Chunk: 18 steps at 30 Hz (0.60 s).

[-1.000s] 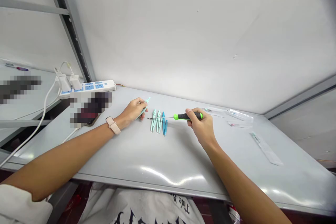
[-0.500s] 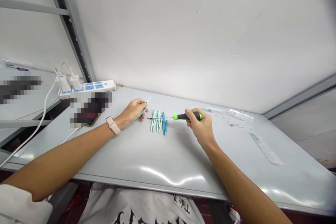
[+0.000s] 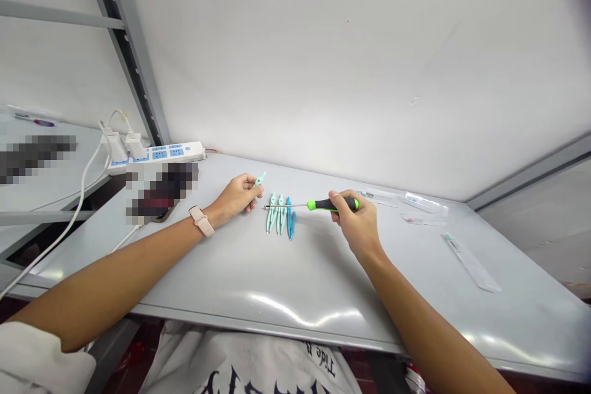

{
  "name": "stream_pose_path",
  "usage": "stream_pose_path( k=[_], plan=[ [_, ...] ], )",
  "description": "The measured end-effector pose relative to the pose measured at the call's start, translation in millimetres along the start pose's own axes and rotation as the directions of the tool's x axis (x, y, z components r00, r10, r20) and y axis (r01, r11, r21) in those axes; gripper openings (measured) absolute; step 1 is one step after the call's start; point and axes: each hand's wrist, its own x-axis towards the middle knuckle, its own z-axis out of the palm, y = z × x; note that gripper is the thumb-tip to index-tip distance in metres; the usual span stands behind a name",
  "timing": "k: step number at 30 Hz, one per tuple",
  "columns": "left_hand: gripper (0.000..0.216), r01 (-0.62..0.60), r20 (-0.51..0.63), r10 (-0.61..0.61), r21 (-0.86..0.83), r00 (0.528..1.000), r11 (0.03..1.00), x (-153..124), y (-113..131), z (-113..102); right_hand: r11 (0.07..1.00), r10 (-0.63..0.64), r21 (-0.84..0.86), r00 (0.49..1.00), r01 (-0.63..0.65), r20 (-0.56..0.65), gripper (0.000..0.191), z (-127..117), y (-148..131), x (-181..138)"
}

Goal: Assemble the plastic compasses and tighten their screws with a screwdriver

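My left hand [image 3: 237, 197] is closed on a mint-green drawing compass [image 3: 260, 179], whose head pokes out above the fingertips while its legs are mostly hidden. My right hand [image 3: 353, 215] grips a screwdriver [image 3: 339, 204] by its black and green handle. Its thin metal shaft points left, and the tip is near my left fingers. Below the shaft lie two mint-green compasses [image 3: 271, 215], [image 3: 280, 215] side by side, with a blue compass [image 3: 290, 221] just to their right.
Clear plastic sleeves [image 3: 471, 263] with slim items lie on the right of the grey table [image 3: 258, 271]. A white power strip [image 3: 184, 152] with plugs and cables stands at the back left, near a pixelated dark object [image 3: 161, 191]. A wall rises behind.
The compass in my left hand has turned, so its legs no longer show along the fingers. My right hand keeps the screwdriver in nearly the same place; the view has shifted slightly.
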Motion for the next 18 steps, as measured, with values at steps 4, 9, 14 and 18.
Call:
stream_pose_path(
  k=[4,9,14,18],
  plan=[
    [0.021,-0.016,-0.022,0.018,0.063,1.000,0.998,-1.8,0.3,-0.4,1.000,0.000,-0.001,1.000,0.000,-0.007,0.038,-0.5,-2.4,-0.6],
    [0.023,-0.027,-0.046,0.034,0.150,0.998,0.988,-4.8,2.8,-1.0,1.000,0.018,0.014,1.000,-0.018,-0.025,0.036,-1.5,-5.3,-0.7],
    [0.019,-0.002,-0.029,0.004,0.082,1.000,0.997,-3.1,1.1,-1.9,0.994,0.005,0.109,0.997,0.004,-0.077,0.038,-2.0,-4.5,0.4],
    [0.015,0.041,0.011,-0.040,-0.104,0.999,0.994,0.4,1.5,-2.9,0.971,-0.006,0.238,0.995,0.031,-0.103,0.038,-3.0,1.9,5.3]
  ],
)
